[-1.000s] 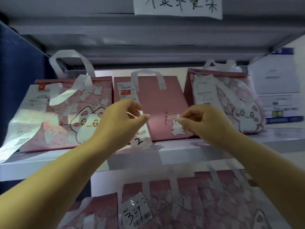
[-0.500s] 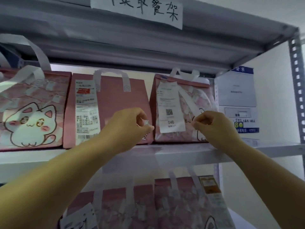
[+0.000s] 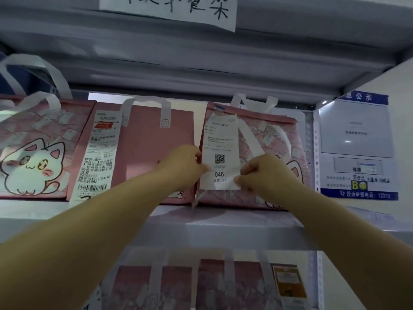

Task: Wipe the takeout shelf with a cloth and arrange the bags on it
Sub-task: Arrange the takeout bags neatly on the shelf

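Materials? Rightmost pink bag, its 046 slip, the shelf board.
Rightmost pink bag: likely non-woven or laminated fabric, matte; soft creases, flat white strap handles. 046 slip: thin printed paper, probably thermal; curls at edges. Shelf board: seemingly painted metal, pale grey, faint sheen.

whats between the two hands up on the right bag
In the head view, a white receipt printed 046 lies between them on the right pink bag; the left hand and right hand pinch its side edges.

single head view, close, facing forward, slightly upward at shelf [image 3: 223, 222] front.
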The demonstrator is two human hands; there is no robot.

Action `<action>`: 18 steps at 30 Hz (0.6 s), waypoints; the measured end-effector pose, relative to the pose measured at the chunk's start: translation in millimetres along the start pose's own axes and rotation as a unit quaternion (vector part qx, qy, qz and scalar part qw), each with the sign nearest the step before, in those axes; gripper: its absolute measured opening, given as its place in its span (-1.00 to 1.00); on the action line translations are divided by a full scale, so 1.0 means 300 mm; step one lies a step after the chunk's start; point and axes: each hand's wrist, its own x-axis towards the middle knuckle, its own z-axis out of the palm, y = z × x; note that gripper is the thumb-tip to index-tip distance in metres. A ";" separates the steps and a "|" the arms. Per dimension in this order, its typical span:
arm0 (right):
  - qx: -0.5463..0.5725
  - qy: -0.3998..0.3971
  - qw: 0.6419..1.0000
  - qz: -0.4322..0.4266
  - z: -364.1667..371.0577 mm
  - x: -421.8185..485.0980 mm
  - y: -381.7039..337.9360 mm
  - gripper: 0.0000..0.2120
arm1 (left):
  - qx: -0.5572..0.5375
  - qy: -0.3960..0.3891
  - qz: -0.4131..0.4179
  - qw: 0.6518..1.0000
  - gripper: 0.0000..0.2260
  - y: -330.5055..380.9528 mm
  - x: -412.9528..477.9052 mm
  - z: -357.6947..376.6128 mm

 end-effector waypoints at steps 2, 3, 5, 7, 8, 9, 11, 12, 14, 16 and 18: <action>0.063 -0.007 0.998 0.016 -0.006 0.000 0.003 -0.93 | 0.002 0.008 -0.001 1.000 -0.84 -0.001 0.003 0.007; 0.080 -0.011 0.997 0.019 -0.008 -0.002 0.006 -0.94 | 0.003 0.015 -0.005 1.000 -0.86 -0.003 0.004 0.008; 0.079 -0.019 0.997 0.011 -0.015 -0.005 0.012 -0.95 | 0.005 0.024 -0.011 1.000 -0.91 -0.009 0.005 0.008; 0.071 -0.020 0.997 0.001 -0.021 -0.009 0.016 -0.94 | 0.009 0.027 -0.015 0.999 -0.96 -0.009 0.005 0.010; 0.071 -0.020 0.997 -0.002 -0.023 -0.009 0.018 -0.94 | 0.010 0.028 -0.016 0.999 -0.96 -0.009 0.004 0.011; 0.070 -0.020 0.997 -0.006 -0.024 -0.010 0.020 -0.94 | 0.011 0.031 -0.018 0.999 -0.96 -0.009 0.003 0.012; 0.057 -0.019 0.998 -0.015 -0.023 -0.010 0.023 -0.94 | 0.011 0.035 -0.021 0.999 -0.95 -0.005 0.002 0.012; 0.045 -0.017 0.999 -0.018 -0.023 -0.008 0.026 -0.94 | 0.012 0.037 -0.024 0.999 -0.95 -0.003 0.001 0.011; 0.020 -0.005 0.999 -0.025 -0.023 -0.007 0.031 -0.93 | 0.008 0.039 -0.028 0.999 -0.93 -0.001 -0.003 0.009; 0.001 0.012 0.999 -0.039 -0.027 -0.012 0.038 -0.91 | 0.001 0.042 -0.029 0.999 -0.89 0.002 -0.015 0.005; -0.015 0.036 0.998 -0.057 -0.036 -0.021 0.045 -0.89 | 0.004 0.051 -0.025 0.998 -0.92 0.006 -0.035 -0.004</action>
